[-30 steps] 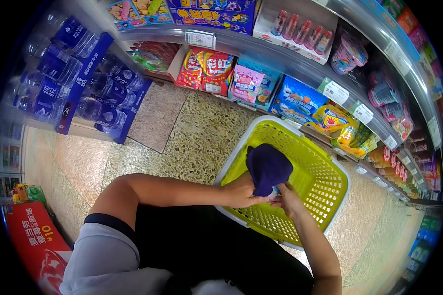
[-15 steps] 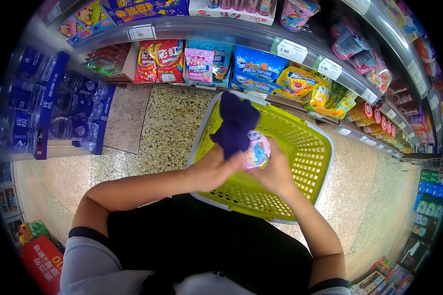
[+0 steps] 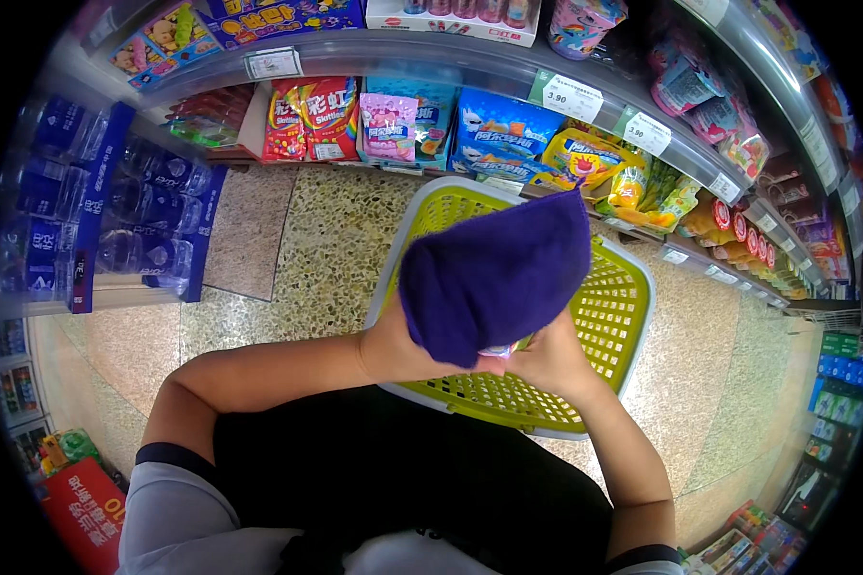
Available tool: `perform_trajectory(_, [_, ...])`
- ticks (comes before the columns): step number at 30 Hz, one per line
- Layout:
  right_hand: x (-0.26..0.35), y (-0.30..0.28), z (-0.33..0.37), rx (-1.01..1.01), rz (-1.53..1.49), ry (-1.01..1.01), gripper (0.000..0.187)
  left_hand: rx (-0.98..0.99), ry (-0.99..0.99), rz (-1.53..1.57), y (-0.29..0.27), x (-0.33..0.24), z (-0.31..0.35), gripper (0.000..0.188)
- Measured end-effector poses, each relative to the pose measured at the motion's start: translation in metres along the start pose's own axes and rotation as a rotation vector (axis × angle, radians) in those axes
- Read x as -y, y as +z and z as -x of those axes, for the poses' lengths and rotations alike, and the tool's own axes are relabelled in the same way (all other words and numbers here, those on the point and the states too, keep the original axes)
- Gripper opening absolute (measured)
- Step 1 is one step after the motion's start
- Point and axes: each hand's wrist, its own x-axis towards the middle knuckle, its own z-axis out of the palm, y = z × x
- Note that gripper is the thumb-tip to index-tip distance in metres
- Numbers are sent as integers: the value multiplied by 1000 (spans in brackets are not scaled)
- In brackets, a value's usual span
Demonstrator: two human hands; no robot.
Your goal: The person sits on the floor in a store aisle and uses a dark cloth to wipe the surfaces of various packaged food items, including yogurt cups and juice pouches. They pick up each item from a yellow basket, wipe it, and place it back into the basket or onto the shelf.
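Observation:
A dark purple cloth [image 3: 494,268] is spread over the middle of the basket's opening, its upper right corner sticking out to a point. My left hand [image 3: 398,347] grips it from the left, most of the fingers hidden beneath the fabric. My right hand [image 3: 553,362] is closed round a small pink patterned cup [image 3: 498,353], and only a sliver of the cup shows below the cloth's lower edge. Under both hands stands a lime-green shopping basket [image 3: 616,321] with slotted walls and a grey rim. Its visible inside holds nothing I can make out.
A low shelf ahead carries red candy bags [image 3: 309,120], blue bags [image 3: 504,134] and yellow bags [image 3: 587,158]. Similar pink cups [image 3: 688,84] stand higher at the right. Blue-labelled bottle packs [image 3: 158,206] are stacked at the left. A red box [image 3: 81,516] lies lower left.
The cloth has gone from bunched up above the left hand to spread out, and now covers most of the pink cup. Both hands have shifted slightly toward me.

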Motion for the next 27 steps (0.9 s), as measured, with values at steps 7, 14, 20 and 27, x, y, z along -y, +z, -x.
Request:
perform_trajectory(7, [18,-9,-11,49,-411,207,86,18,-479,830,-9,-10,-8,54])
perform_trajectory(14, [31,18,-5,-282,-522,181,85,32,-298,412,1,-11,-7,56])
perform_trajectory(20, [26,6,-7,-88,-329,137,94,85,-586,785,-7,-14,-10,61])
perform_trajectory(27, [25,-1,-18,66,-56,2,79,-131,-1056,1279,-4,-28,-17,58])
